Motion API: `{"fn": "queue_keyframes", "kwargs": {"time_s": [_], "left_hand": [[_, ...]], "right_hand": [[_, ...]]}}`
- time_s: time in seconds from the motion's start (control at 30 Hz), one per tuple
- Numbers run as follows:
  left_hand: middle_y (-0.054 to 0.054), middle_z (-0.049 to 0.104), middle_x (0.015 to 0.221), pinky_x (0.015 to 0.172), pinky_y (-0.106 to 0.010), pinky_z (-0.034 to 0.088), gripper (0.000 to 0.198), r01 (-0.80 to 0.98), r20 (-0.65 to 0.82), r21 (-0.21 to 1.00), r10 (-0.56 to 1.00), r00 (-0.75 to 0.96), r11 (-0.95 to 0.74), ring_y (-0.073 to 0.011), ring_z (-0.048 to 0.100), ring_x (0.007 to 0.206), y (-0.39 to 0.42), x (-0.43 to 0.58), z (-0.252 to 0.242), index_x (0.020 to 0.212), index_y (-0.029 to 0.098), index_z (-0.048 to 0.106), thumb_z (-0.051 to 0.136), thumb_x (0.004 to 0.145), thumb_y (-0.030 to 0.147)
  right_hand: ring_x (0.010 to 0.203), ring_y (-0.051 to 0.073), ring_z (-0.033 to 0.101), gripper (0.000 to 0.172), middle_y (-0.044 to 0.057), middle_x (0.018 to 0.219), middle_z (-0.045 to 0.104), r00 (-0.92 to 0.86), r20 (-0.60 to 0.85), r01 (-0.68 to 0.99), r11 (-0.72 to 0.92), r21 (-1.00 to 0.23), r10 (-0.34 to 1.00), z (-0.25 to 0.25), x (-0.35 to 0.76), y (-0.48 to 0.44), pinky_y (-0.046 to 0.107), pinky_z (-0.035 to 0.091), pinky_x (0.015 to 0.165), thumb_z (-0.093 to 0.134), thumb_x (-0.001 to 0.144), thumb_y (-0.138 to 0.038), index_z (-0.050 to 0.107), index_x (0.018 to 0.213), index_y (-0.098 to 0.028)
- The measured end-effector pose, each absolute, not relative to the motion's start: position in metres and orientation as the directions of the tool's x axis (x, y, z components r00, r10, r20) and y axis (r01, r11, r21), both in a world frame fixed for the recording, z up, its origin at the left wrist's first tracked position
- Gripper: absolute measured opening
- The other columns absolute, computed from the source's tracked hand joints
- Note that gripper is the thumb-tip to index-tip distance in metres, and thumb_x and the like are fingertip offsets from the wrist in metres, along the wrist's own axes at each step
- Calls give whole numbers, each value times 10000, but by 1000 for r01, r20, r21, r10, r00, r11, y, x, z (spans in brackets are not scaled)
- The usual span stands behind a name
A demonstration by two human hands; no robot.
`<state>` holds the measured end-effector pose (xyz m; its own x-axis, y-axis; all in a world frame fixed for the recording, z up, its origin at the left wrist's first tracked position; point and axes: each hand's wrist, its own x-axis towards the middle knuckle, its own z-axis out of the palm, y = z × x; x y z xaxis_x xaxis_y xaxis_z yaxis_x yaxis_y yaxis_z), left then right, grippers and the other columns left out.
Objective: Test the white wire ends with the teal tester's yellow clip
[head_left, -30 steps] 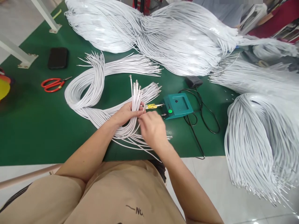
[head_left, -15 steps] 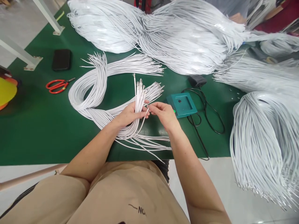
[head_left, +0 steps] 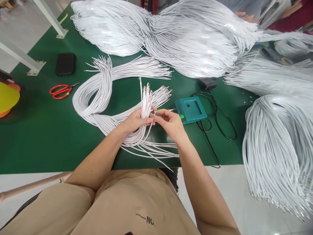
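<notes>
My left hand (head_left: 135, 121) is closed around a bunch of white cables (head_left: 146, 101), whose stripped, metal-tipped ends point up and away from me. One cable stands a little apart from the bunch on its left. Beside the bunch, my right hand (head_left: 170, 122) pinches the end of a single white cable (head_left: 149, 130) between thumb and fingers. A thin yellow piece (head_left: 160, 110) with a narrow tip shows behind the right fingers; whether they touch it I cannot tell. Under my left hand the cables curve round and run across the green table.
Right of my hands sits a teal device (head_left: 193, 110) with a green light and a black cord (head_left: 228, 138). Red-handled snips (head_left: 60, 92) and a black case (head_left: 65, 64) lie left. Large white cable bundles (head_left: 190, 42) fill the back; another (head_left: 271, 147) hangs over the right edge.
My right fingers have shifted slightly left and down at the cable end. The yellow piece now shows behind them, and more of the green light is visible. My left hand keeps its hold.
</notes>
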<state>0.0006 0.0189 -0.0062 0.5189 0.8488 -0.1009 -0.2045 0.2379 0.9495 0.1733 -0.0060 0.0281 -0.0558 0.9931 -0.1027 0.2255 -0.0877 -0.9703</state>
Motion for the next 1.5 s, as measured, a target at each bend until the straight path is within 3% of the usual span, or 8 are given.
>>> {"fn": "queue_keyframes", "kwargs": {"time_s": [0.17,0.27,0.53,0.87,1.17,1.23,1.33,1.5], "left_hand": [[5,651,791,628,-218,446,452,-228,-105,937,835,540,265,-104,637,701,20,-1,-7,1151,169,543,762,764,249],[7,649,790,628,-215,436,436,-246,-89,932,824,559,268,-97,626,696,20,-2,-6,1147,173,530,751,778,244],[1,654,815,636,-224,425,451,-228,-94,937,820,565,265,-98,621,698,20,-2,-6,1174,187,512,741,791,254],[2,647,831,622,-212,436,524,-216,-88,945,826,556,246,-102,630,717,20,-1,-9,1243,189,498,748,788,253],[-19,686,832,727,-236,513,345,-238,-145,929,869,473,284,-106,648,761,21,1,-11,1041,148,649,779,763,305],[-25,692,871,739,-242,519,331,-233,-168,928,886,431,290,-109,643,782,21,1,-11,998,144,681,796,737,311],[1,679,788,719,-244,515,368,-205,-170,940,894,414,274,-97,625,717,21,2,-9,1019,149,699,818,704,297],[-30,723,806,768,-305,538,380,-145,-184,955,902,390,257,-152,683,745,18,3,-8,958,130,702,850,656,306]], "right_hand": [[803,186,594,172,63,851,661,-104,277,647,276,-711,955,27,172,-9,317,460,745,520,885,-205,665,795,-188],[831,204,589,214,87,885,659,-74,358,748,289,-598,931,31,175,-9,324,450,742,462,920,-204,649,817,-184],[730,151,601,224,25,781,667,-2,-21,291,-20,-957,1000,30,179,0,302,477,750,498,895,-292,693,866,-185],[629,105,507,236,-18,648,587,-124,-213,-101,-226,-969,969,26,175,-3,272,416,666,691,771,-412,692,726,-180],[808,162,638,260,7,790,700,-139,-140,-110,-156,-982,980,33,183,-17,335,491,877,842,645,-401,708,727,-193],[770,158,651,272,19,777,713,-309,-122,-91,-157,-983,943,41,199,-25,318,513,813,798,709,-447,715,738,-190],[460,129,553,475,10,526,633,-582,-184,-60,-267,-962,792,52,217,-29,271,457,490,594,836,-624,715,773,-169],[512,88,534,295,-23,606,630,-117,-192,71,-185,-980,974,50,199,-10,218,459,489,716,772,-446,707,883,-173]]}}
